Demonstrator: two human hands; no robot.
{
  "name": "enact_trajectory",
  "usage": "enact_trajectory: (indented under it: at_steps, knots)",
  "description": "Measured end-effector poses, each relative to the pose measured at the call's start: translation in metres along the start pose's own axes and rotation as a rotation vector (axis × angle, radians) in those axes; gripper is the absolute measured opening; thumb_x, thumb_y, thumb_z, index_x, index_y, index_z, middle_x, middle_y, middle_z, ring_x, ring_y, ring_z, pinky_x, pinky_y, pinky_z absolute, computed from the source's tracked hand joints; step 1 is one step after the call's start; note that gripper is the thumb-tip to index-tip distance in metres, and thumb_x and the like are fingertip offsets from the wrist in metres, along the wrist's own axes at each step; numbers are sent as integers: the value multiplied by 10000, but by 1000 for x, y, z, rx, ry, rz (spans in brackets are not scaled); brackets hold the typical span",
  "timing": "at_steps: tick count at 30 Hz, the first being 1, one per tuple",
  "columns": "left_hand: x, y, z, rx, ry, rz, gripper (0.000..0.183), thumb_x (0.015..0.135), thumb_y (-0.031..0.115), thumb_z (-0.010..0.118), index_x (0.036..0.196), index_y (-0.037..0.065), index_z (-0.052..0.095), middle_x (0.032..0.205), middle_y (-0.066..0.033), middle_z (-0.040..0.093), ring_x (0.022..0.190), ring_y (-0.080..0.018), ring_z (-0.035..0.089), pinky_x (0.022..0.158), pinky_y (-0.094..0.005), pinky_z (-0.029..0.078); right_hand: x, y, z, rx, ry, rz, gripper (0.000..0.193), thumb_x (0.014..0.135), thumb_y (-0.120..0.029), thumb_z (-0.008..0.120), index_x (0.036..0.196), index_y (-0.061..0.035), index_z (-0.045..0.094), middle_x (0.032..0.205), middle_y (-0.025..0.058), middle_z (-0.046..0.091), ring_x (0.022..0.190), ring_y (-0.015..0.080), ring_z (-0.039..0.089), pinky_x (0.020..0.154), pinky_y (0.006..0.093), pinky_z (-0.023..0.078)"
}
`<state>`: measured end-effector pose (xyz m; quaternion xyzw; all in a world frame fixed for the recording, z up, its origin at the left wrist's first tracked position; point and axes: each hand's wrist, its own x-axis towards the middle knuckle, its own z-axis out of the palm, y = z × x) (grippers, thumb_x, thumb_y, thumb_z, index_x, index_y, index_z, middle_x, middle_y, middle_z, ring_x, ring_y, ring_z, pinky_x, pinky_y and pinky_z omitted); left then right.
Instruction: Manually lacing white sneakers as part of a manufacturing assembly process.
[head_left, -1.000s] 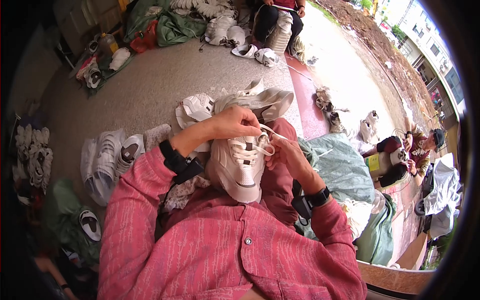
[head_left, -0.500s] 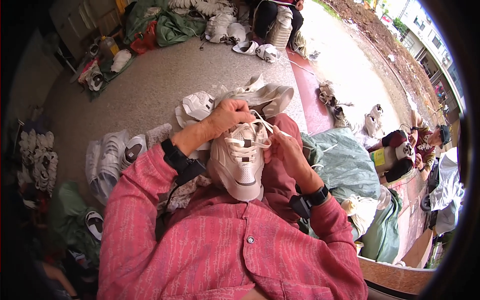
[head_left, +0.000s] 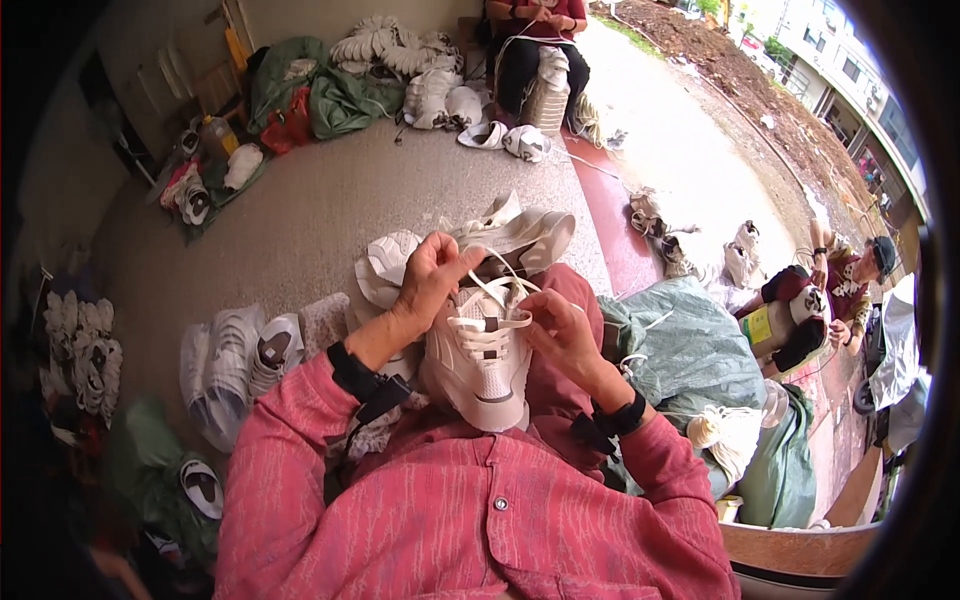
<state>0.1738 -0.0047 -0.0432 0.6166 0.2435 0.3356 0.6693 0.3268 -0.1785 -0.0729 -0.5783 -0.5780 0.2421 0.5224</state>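
Note:
A white sneaker (head_left: 484, 385) rests in my lap, its toe toward me. Its lace is threaded through the lower eyelets. At the shoe's upper left, my left hand (head_left: 437, 272) pinches the white shoelace (head_left: 510, 262), which loops up above the opening. On the other side my right hand (head_left: 560, 328) has its fingers closed at the upper right eyelets, on a part of the lace. Just beyond the shoe lie more pale sneakers (head_left: 540, 240), heaped together.
A green-grey woven sack (head_left: 690, 335) stands at my right, with a bundle of cream laces (head_left: 724, 440) on it. Bagged white shoes (head_left: 222, 360) are at my left. One person (head_left: 545, 60) sits ahead, another (head_left: 840, 285) at the right, handling a shoe.
My left hand has moved left and slightly down, widening the lace loop. My right hand has come down closer to the eyelets. The view has shifted, so the shoe appears lower.

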Motion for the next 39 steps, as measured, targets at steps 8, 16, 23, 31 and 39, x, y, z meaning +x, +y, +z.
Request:
enact_trajectory:
  at_steps: [8, 16, 23, 31, 39]
  knots:
    - [-5, 10, 6, 709, -480, 626, 190, 727, 67, 701, 915, 56, 681, 908, -73, 651, 910, -248, 581, 855, -349, 455, 2, -4, -5, -277, 17, -171, 229, 791, 31, 636, 1005, -39, 594, 855, 76, 558, 724, 190, 569, 613, 299, 454]
    - [6, 11, 10, 631, -592, 274, 189, 735, 148, 725, 882, 50, 659, 850, -49, 623, 901, -206, 565, 855, -319, 444, 6, -13, 7, -542, -11, -139, 198, 846, -147, 596, 979, -34, 503, 929, 177, 573, 775, 397, 597, 630, 473, 459]
    - [21, 10, 9, 739, -811, 110, 192, 768, 212, 699, 854, 47, 649, 831, -69, 583, 898, -222, 530, 808, -348, 417, 4, -14, 12, -488, 134, -20, 169, 856, -170, 568, 917, -33, 490, 776, 187, 576, 769, 384, 598, 622, 470, 445]
    - [28, 3, 11, 772, -810, 61, 221, 784, 244, 652, 834, 30, 634, 925, -100, 543, 917, -221, 523, 819, -330, 414, 5, -8, 8, -343, 46, -138, 137, 862, -146, 545, 886, -19, 502, 798, 182, 525, 742, 391, 564, 640, 446, 438]
    - [30, 2, 2, 344, -814, -275, 152, 837, 208, 703, 859, 61, 672, 961, -59, 567, 947, -128, 538, 831, -260, 424, -7, -5, 0, -340, 89, -51, 156, 881, -176, 529, 871, -26, 488, 827, 190, 529, 755, 402, 558, 636, 464, 428]
